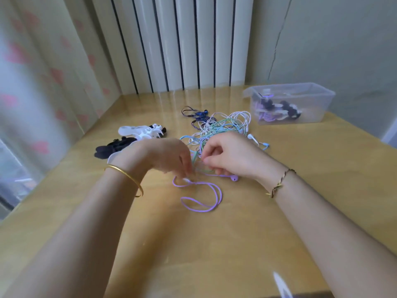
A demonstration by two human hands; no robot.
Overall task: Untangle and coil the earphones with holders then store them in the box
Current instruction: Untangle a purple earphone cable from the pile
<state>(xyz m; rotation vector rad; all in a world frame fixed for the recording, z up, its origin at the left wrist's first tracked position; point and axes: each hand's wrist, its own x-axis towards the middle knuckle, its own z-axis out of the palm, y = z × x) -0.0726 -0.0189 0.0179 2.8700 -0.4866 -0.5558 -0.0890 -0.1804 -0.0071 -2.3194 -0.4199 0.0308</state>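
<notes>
On the glossy wooden worktop, the left hand and right hand each close their grip on the thin purple earphone cord, near the multicoloured earphone tangle; clear plastic box far right.

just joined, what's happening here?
A person is picking the purple earphones out of the earphone tangle on the table. The left hand and right hand both pinch its cable at the tangle's near edge; one loop lies free. White holders and black holders lie to the left. The clear box, far right, holds some coiled sets.
</notes>
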